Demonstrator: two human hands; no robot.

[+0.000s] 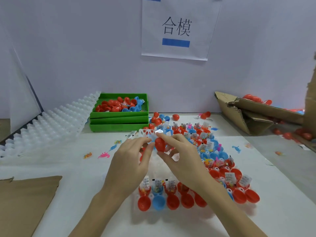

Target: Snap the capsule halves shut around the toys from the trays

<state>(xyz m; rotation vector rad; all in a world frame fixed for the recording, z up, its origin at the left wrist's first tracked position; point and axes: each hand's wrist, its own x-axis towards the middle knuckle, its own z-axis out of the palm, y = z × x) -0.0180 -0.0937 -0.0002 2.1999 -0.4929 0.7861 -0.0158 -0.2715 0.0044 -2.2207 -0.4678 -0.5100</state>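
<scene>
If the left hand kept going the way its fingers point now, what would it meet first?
The left hand points up and right, its fingertips already at the red capsule that the right hand holds in its grip. That capsule comes first; behind it probably the filled tray, though depth is unclear.

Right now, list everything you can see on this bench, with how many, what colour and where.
Red capsule: one, red, held above the tray between both hands.
Clear tray: one, clear, centre of table, holding red and blue capsule halves, many with packeted toys.
Green bins: a stack, green, back centre; the top one holds red and blue capsules.
White trays: a stack, white, leaning at back left.
Loose toys: several, pink, blue and orange, scattered on the table.
Cardboard box: one, brown, torn open, right, red capsules around it.
Cardboard sheet: one, brown, front left.
Paper sign: one, white, on the wall.
Left hand: pinches the capsule.
Right hand: grips the capsule.
</scene>
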